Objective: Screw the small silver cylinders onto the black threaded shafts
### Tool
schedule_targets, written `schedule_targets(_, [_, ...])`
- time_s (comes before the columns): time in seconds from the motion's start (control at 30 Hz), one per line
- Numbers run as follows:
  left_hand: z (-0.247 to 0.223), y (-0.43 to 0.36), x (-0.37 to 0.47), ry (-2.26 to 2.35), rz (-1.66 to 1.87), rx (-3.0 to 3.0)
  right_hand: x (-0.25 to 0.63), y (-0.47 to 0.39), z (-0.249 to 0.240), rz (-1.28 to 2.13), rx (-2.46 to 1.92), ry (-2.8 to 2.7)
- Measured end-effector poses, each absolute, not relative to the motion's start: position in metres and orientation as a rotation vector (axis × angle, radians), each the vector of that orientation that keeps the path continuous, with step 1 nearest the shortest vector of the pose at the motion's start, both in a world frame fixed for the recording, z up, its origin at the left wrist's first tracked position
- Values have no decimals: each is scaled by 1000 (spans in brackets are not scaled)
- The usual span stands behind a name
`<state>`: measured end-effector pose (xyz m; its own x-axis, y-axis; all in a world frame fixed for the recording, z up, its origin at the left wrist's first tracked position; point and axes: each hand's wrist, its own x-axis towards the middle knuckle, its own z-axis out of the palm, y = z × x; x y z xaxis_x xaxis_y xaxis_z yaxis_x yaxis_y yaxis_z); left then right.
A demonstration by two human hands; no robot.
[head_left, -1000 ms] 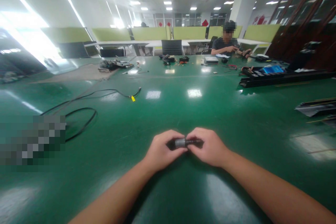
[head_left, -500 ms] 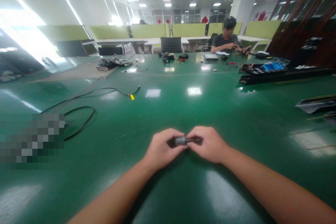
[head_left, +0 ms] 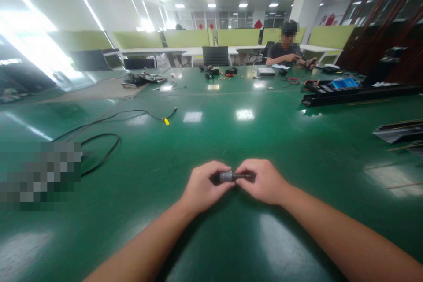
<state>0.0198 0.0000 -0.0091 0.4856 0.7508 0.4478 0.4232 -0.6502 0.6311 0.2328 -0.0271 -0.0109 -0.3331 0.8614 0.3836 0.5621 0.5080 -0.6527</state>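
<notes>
My left hand (head_left: 204,187) is closed around a small grey cylinder (head_left: 226,176), holding it level between thumb and fingers. From the cylinder's right end a thin dark rod (head_left: 238,176) runs into my right hand (head_left: 262,181), which pinches it between thumb and fingertips. Both hands are low over the green tabletop (head_left: 211,145), fingertips almost meeting. The cylinder's left end and the rod's far end are partly hidden by my fingers, and the exact kind of part cannot be made out.
At left lies a black cable (head_left: 132,111) with a yellow tag (head_left: 166,121). Long black rails (head_left: 350,95) bearing a blue part (head_left: 345,83) lie at right. Across the table a person (head_left: 286,53) sits handling something. Small black parts (head_left: 211,71) and a grey box (head_left: 265,72) stand at the far edge.
Very little differs. The grey cylinder in my left hand has shifted slightly left, away from my right fingertips; both hands keep their grip.
</notes>
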Motion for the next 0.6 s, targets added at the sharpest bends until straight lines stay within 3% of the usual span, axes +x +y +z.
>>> schedule_targets(0.6, [-8, 1, 19, 971, 1009, 2291, 233, -27, -10, 535, -1197, -2044])
